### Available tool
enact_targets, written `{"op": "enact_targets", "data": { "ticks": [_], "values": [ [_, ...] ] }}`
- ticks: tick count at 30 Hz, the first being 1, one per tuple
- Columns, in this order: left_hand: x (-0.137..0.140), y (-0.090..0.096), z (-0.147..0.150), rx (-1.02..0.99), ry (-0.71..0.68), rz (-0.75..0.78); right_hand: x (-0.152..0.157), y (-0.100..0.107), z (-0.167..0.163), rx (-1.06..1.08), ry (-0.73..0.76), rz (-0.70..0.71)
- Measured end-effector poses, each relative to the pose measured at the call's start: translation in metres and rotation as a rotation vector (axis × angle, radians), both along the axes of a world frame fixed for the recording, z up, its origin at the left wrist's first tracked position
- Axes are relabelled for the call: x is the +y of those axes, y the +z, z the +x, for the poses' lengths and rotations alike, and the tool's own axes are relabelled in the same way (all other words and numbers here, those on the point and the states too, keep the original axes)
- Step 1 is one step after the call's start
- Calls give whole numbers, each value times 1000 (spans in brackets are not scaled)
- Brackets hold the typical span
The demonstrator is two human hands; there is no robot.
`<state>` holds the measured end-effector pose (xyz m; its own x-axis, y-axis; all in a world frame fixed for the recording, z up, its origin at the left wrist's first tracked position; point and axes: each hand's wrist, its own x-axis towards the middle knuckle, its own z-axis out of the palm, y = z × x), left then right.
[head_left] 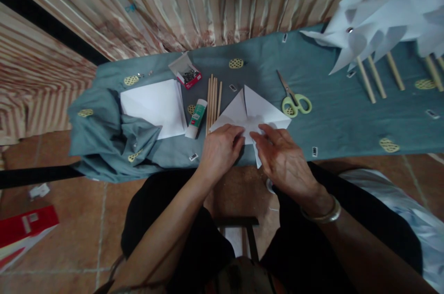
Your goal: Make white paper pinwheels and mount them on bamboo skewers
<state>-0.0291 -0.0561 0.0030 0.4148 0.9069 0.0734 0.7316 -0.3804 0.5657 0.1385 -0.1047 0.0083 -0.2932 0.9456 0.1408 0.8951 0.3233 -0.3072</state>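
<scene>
A white paper square [263,108] with slits cut in from its corners lies at the front edge of the cloth-covered table. My left hand [222,146] pinches its left part, thumb and fingers closed. With bent fingers, my right hand [279,153] grips the near right part, where one flap hangs over the table edge. The fingers hide the paper's near side. Just left of the paper stand several thin wooden sticks [212,99], lying side by side, and a green and white glue stick [196,119]. Scissors with green handles [294,102] lie to the right.
A stack of white paper [152,104] lies at the left, partly under bunched cloth [111,132]. Behind the glue stick is an open red box [187,74] of small metal pins. Finished paper pinwheels [350,30] on sticks lie at the far right. A striped curtain [215,2] hangs behind.
</scene>
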Motion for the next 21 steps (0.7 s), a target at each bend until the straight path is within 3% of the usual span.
{"op": "enact_targets", "data": {
  "ticks": [21],
  "values": [
    [0, 5, 2, 56, 3, -51, 3, -4, -2, 54, -27, 64]
  ]
}}
